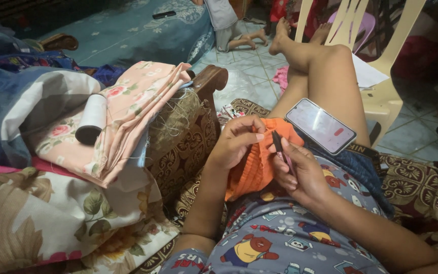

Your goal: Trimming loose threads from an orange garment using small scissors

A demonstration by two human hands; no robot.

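Left hand (236,144) fingers pinch the bunched orange ribbed knit fabric (257,162), right hand (300,170) fingers clamp a slim dark tool (278,142) against it, work looking unfinished.

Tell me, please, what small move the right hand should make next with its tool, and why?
Probably slide the dark tool tip into the orange cloth: the right hand holds it at the fold that the left hand pinches taut.
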